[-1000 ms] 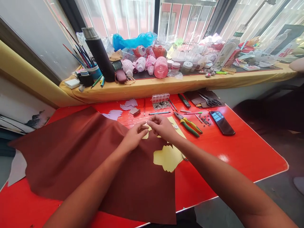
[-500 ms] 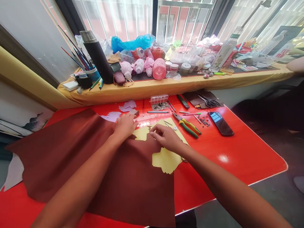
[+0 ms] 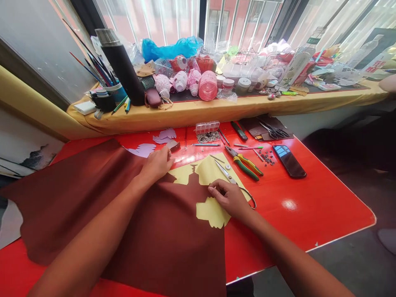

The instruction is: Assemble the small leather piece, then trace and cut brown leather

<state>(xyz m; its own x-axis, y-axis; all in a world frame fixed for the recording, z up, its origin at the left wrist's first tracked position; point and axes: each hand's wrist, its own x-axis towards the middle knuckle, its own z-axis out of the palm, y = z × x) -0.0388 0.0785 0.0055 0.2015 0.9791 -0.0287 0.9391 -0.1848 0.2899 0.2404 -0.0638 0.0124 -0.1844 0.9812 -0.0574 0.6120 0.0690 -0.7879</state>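
Observation:
A large brown leather-like sheet [image 3: 173,239] lies over the table, its far right edge cut in a jagged outline. My left hand [image 3: 156,165] rests at its far edge, fingers stretched out beside a small brownish block [image 3: 173,145]. My right hand [image 3: 229,197] has thumb and forefinger pinched on the narrow part of the brown sheet. Yellow paper [image 3: 212,212] shows around the cut outline, and a yellow piece [image 3: 208,170] curls up beyond the right hand. Scissors [image 3: 225,170] lie on the yellow paper, partly behind that hand.
On the red table [image 3: 297,222] are pliers [image 3: 244,163], a phone [image 3: 289,161], small metal bits [image 3: 267,157], an open bead box [image 3: 208,132] and dark-handled scissors [image 3: 274,131]. Lilac paper pieces [image 3: 144,150] lie at the back. A cluttered windowsill [image 3: 192,108] runs behind. Someone in dark clothing sits right.
My right hand has moved right and toward me along the brown sheet's cut edge, uncovering the scissors and curled yellow piece. My left hand has shifted slightly left.

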